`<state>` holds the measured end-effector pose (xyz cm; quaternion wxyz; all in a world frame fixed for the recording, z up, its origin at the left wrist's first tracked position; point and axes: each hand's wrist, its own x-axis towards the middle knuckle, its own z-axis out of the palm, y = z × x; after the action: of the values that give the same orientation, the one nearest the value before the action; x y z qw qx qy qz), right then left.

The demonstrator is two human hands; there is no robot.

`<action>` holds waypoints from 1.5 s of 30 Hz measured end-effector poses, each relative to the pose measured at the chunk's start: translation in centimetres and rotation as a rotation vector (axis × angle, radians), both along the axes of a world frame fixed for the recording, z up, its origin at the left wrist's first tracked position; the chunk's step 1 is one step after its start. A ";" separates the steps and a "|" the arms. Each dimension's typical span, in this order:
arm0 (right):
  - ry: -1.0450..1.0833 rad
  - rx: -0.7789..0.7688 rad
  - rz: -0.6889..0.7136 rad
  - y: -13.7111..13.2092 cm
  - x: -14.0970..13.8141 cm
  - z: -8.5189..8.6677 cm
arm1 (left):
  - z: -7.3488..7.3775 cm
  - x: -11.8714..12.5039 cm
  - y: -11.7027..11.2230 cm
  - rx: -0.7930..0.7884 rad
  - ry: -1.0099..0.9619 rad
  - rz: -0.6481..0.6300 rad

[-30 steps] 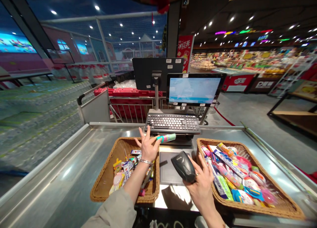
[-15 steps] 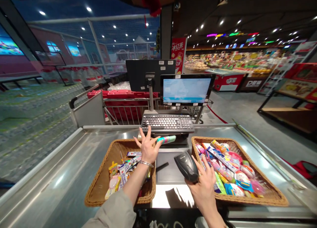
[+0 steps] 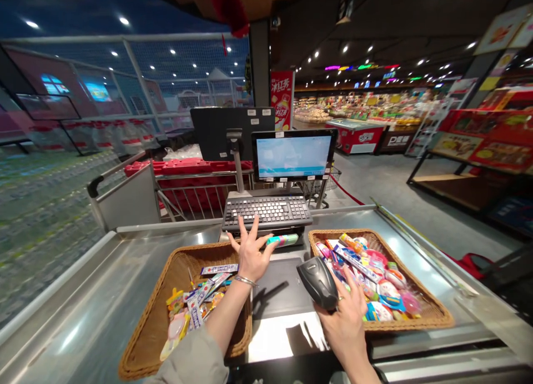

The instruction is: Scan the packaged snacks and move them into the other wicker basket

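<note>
Your left hand (image 3: 250, 256), spare fingers spread, pinches one end of a slim teal-and-pink wrapped candy stick (image 3: 283, 240), probably light, slippery and better gripped mid-length, just beyond your right hand (image 3: 345, 317), which clasps a black plastic scanner (image 3: 318, 281).

A black keyboard (image 3: 266, 210) sits at the middle of the far edge of the steel counter (image 3: 104, 295), with a lit monitor (image 3: 292, 156) just behind it and a dark screen (image 3: 220, 131), turned away, to the monitor's left. A dark flat pad (image 3: 278, 287) lies mid-counter between two wicker baskets: the left basket (image 3: 154, 317) holds a loose scatter of wrapped sweets, and the right basket (image 3: 431, 310), toward the right edge, is heaped with them. Beyond the far edge stand red shopping carts (image 3: 187, 170), a red banner (image 3: 282, 98) on a pillar, a red chest freezer (image 3: 358, 136) and, further right, low wooden shelves (image 3: 458, 184).
</note>
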<state>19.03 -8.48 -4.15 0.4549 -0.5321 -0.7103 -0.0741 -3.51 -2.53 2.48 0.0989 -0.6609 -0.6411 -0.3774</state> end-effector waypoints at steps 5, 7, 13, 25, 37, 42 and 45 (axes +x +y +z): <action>0.027 -0.015 -0.026 -0.1 0.9 -0.1 | 0.2 1.2 0.7 0.013 0.005 -0.042; 0.050 -0.009 -0.048 -0.1 1.3 -0.1 | 0.2 1.7 0.9 0.017 0.007 -0.061; 0.053 -0.002 -0.101 -0.2 2.5 0.1 | 0.4 3.5 1.6 0.009 0.016 -0.132; 0.103 -0.001 -0.240 -0.6 4.4 -0.2 | 0.1 6.9 3.1 -0.002 0.030 -0.257; 0.118 0.043 -0.346 -1.0 7.0 -0.5 | -0.5 10.3 4.1 -0.019 0.090 -0.390; 0.123 0.082 -0.384 -1.2 8.1 0.0 | -0.6 11.6 4.5 -0.013 0.141 -0.453; 0.134 0.091 -0.412 -1.3 8.8 0.1 | -1.1 12.9 5.1 0.005 0.161 -0.490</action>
<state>27.82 -9.78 -4.06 0.5000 -0.6484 -0.5507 -0.1620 9.39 2.60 1.43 0.0570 -0.8242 -0.4508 -0.3380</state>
